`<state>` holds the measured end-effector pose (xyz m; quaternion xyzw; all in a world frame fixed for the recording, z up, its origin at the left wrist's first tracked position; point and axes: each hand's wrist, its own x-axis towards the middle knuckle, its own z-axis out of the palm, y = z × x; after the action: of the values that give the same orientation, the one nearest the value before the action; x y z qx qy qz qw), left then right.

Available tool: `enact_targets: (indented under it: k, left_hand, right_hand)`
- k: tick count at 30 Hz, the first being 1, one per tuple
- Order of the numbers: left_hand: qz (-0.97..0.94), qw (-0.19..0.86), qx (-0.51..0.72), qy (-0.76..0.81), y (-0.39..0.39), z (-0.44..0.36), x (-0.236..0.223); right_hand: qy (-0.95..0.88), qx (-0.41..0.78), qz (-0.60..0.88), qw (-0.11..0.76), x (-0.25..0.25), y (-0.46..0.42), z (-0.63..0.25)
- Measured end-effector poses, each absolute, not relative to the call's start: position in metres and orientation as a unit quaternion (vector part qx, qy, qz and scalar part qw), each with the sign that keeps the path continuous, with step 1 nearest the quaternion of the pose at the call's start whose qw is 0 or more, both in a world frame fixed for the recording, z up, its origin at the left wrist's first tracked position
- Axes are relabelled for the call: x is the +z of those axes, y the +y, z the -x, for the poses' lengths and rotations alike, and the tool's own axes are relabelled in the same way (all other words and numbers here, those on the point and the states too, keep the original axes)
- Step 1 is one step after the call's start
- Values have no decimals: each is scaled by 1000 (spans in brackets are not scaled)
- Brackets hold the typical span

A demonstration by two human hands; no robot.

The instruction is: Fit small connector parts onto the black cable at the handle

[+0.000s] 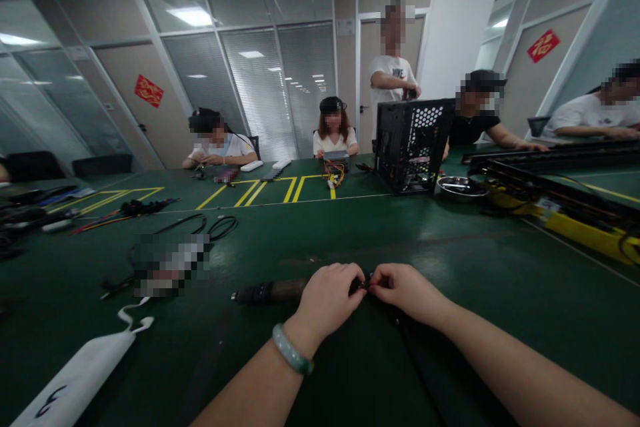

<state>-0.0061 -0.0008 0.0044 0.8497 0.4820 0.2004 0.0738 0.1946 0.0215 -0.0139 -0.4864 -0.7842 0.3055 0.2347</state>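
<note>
A dark, pen-shaped electric screwdriver (280, 292) lies across the green table (250, 360), its metal tip pointing left. My left hand (329, 299) wraps around its rear end, fingers closed, with a pale green bangle at the wrist. Close against it, my right hand (405, 290) pinches a small dark piece at the tool's tail, seemingly the end of a black cable (417, 363) that runs down toward me. Fingers mostly hide the point where the two meet.
At left are a white power bank (75, 380) and a blurred device (173, 267) with black cables. Farther off stand a black computer case (413, 147), a metal bowl (463, 188) and a long yellow-and-black assembly (575, 220). Several people work around the table.
</note>
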Motion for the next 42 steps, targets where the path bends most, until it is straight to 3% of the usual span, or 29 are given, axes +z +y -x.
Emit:
enact_targets:
  k: [42]
  left_hand:
    - [-861,74,178,471,-2,5,9]
  right_hand:
    - [-789,294,490,226,-8,19,-194]
